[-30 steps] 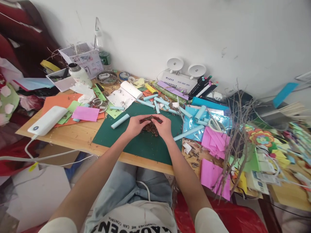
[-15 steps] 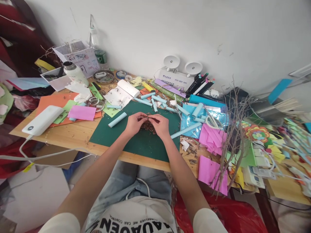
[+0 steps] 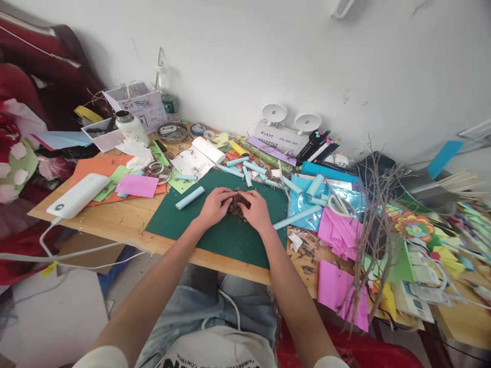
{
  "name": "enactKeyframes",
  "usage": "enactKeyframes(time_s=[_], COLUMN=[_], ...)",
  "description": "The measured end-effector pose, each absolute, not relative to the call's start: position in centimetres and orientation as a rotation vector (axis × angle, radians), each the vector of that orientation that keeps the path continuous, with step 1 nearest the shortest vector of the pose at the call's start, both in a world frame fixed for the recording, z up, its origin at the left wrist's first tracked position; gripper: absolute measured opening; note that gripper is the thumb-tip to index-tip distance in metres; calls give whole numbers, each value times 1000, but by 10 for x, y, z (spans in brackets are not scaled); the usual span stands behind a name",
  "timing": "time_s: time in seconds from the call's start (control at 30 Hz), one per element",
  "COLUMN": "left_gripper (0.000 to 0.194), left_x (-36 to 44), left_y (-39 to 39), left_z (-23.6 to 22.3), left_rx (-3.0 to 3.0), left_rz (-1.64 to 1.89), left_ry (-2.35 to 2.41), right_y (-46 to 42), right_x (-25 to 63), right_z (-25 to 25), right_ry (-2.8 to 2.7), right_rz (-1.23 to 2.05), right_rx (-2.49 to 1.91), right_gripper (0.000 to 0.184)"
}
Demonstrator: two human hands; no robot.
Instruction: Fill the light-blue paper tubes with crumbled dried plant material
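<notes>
Head view, left hand [image 3: 215, 207]: at the left edge of a heap of brown crumbs [image 3: 238, 209], fingers bent inward over it; whether they pinch any of it, I cannot tell.
Right hand [image 3: 254, 209]: mirrors it at the right edge, thumb and fingers curved around the crumbs; its grip is equally hard to read. The two hands are near each other, with the heap between them.
Brown heap: on the green mat [image 3: 176, 225], towards its far side, partly hidden by the fingers; probably dried plant bits.
Green mat: flat on the wooden table [image 3: 222, 265], reaching close to the near edge.
Pale blue roll [image 3: 190, 198]: lying on the mat, left of the left hand.
Long blue tube [image 3: 297, 217]: slanting right of the right hand, partly across a shiny blue packet [image 3: 301, 202].
Pink crepe paper [image 3: 337, 232]: crumpled, beside bare twigs [image 3: 378, 235].
Power bank [image 3: 79, 196]: white, on the table's left end, cable attached.
Emergency light [image 3: 281, 138]: two round lamps, against the wall [image 3: 230, 61].
</notes>
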State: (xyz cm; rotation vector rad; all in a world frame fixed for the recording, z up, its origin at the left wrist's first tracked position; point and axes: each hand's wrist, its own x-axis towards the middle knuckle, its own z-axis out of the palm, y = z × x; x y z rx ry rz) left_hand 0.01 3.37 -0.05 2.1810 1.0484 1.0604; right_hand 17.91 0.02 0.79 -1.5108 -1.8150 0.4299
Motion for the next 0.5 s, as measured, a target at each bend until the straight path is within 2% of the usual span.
enactKeyframes(time_s=[0.23, 0.33, 0.5], left_gripper=[29, 29, 31], left_x=[-2, -5, -7], left_y=[33, 34, 34], left_z=[-2, 0, 3], left_rx=[2162, 2105, 2053], left_rz=[1034, 1014, 1017], left_ry=[1037, 993, 1041], right_y=[2, 2, -1], right_x=[180, 179, 181], right_z=[7, 11, 17], right_ry=[-1621, -1569, -1783], right_rz=[431, 475, 415], right_rx=[-1468, -1509, -1594], right_gripper=[23, 30, 38])
